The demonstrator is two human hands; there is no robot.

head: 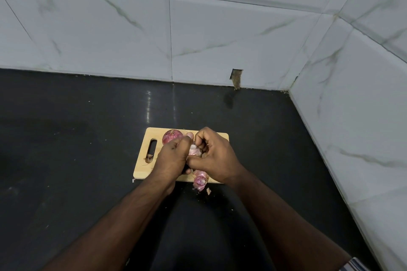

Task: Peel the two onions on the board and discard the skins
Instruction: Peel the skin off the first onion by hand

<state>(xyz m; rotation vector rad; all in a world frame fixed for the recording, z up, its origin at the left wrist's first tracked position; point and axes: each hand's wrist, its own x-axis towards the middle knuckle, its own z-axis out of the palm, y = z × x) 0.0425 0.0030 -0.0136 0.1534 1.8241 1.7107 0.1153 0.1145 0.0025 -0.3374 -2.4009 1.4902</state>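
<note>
Nearest, at the 6 o'clock edge of the cutting board [141, 169], a heap of loose skins [200, 180] is seen, thin, pink and papery, spilling onto the black counter [66, 138]. Just beyond it, above the board's middle, the onion being peeled [195, 151] is held between both hands: the left hand [171, 156] is curled round it from 9 o'clock, and the right hand [214, 156] pinches at its pale, glossy flesh from 3 o'clock. Its long axis cannot be told, as it is mostly covered. Farther off, at 11 o'clock from the hands, the second onion [170, 135] rests on the board, round and still in dry purple skin; the left hand is judged the nearer to it. Behind, marbled wall tiles [220, 28] are seen.
</note>
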